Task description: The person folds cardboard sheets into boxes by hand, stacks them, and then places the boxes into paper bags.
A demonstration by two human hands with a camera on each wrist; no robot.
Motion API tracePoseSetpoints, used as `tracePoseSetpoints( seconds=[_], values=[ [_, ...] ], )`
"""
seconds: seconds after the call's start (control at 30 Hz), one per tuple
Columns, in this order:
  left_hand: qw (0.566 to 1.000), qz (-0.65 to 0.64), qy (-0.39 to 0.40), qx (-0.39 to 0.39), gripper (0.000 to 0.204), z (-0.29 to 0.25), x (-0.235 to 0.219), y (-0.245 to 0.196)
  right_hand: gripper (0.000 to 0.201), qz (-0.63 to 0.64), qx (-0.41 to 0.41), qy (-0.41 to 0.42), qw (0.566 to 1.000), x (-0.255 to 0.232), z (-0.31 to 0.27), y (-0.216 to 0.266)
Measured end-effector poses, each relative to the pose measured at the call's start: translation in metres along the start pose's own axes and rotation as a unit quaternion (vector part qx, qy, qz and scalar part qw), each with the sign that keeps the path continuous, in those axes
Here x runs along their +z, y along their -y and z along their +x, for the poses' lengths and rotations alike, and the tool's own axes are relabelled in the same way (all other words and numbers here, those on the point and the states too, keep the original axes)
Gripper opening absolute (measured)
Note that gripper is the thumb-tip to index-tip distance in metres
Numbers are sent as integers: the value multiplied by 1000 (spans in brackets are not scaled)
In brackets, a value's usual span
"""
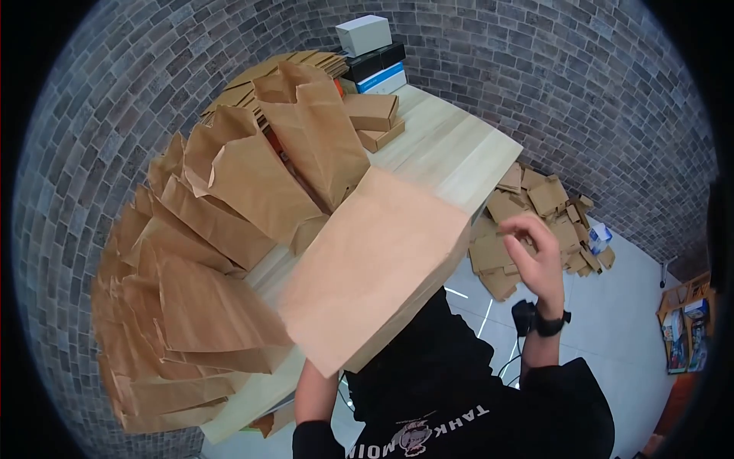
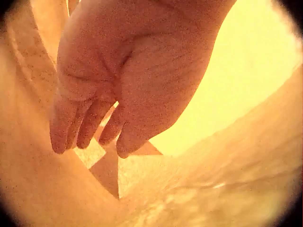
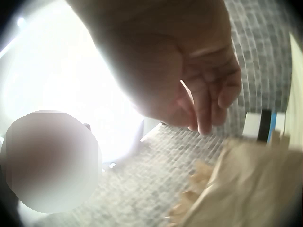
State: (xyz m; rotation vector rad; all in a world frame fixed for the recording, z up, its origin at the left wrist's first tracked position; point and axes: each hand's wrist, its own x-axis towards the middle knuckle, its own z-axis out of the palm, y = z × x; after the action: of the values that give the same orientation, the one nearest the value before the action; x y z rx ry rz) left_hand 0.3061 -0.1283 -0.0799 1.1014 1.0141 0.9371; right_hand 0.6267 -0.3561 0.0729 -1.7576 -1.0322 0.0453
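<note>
A brown paper bag (image 1: pixel 378 260) is held out over the near edge of the table, its broad side facing up in the head view. My left forearm reaches into it, so the head view hides that hand. In the left wrist view my left hand (image 2: pixel 128 80) is inside the bag, fingers extended toward the folded bottom (image 2: pixel 109 172), with paper walls all round. My right hand (image 1: pixel 539 256) is raised just right of the bag, apart from it, with fingers loosely bent and nothing between them. The right wrist view shows the bag's creased paper (image 3: pixel 251 184) below that hand.
Several standing paper bags (image 1: pixel 222 291) crowd the left of the table (image 1: pixel 451 141). Flat cardboard boxes (image 1: pixel 372 115) and stacked boxes (image 1: pixel 371 57) sit at the back. A heap of cardboard (image 1: pixel 527 229) lies on the floor to the right, near a shelf (image 1: pixel 684 329).
</note>
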Motion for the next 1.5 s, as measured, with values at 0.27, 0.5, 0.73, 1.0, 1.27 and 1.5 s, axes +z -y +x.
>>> tracePoseSetpoints(
  seconds=[0.27, 0.5, 0.73, 1.0, 1.27, 1.5],
  values=[
    [992, -121, -39, 20, 31, -59, -34, -28, 47, -12, -156, 203, 967, 36, 19, 9],
    [907, -400, 129, 9, 34, -82, -32, -55, 37, 12, -145, 249, 957, 51, 18, 4],
    [982, 79, 142, 101, 31, -110, 56, -145, 30, 8, -17, 128, 992, 27, -3, -12],
    [754, 271, 457, 386, 31, -122, 157, -149, 44, 207, 125, -17, 970, -13, -14, -48],
    [640, 312, 491, 503, 34, -105, 137, -121, 65, 337, 183, -133, 914, -20, 11, -48],
    [771, 194, 386, 468, 38, -90, 157, -185, 75, 152, 116, -63, 979, -10, -3, -37]
  ],
)
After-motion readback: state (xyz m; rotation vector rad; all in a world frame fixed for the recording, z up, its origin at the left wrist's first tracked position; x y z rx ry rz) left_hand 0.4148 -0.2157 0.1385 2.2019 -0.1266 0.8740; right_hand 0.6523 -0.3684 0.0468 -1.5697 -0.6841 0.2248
